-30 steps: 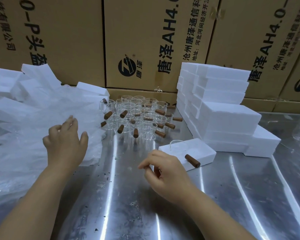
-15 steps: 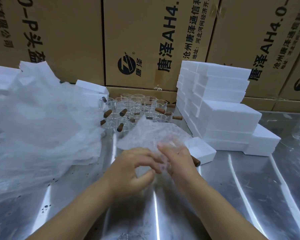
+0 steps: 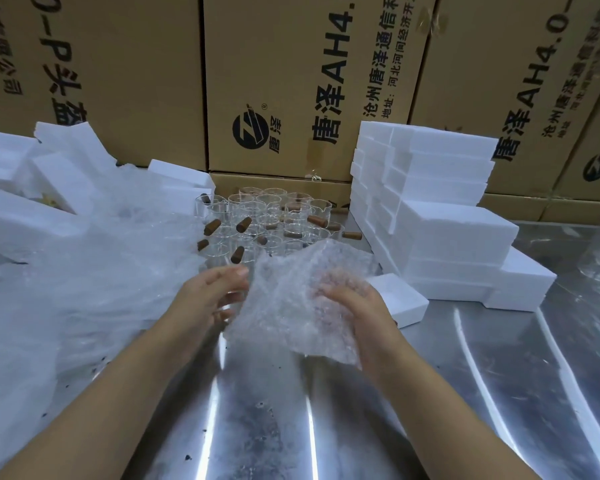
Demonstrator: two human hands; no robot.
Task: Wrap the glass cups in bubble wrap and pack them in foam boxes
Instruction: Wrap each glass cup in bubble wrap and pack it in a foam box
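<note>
A sheet of bubble wrap (image 3: 291, 306) is spread above the steel table between both hands. My left hand (image 3: 210, 294) pinches its left edge with thumb and fingers. My right hand (image 3: 352, 303) lies under the sheet's right part, fingers showing blurred through the plastic. Behind the sheet stand several glass cups (image 3: 267, 216) with brown wooden handles. A small foam box (image 3: 400, 297) sits just right of my right hand; whatever lies on it is hidden by the sheet.
A heap of bubble wrap (image 3: 84, 278) covers the left of the steel table (image 3: 465, 393). Loose foam boxes (image 3: 21, 206) lie behind it. A stepped stack of foam boxes (image 3: 440, 220) stands at the right. Printed cardboard cartons (image 3: 309, 81) wall off the back.
My left hand left the heap and brought a sheet of bubble wrap to the middle. Both hands have since spread the sheet wider, and it now hides the cup on the foam box.
</note>
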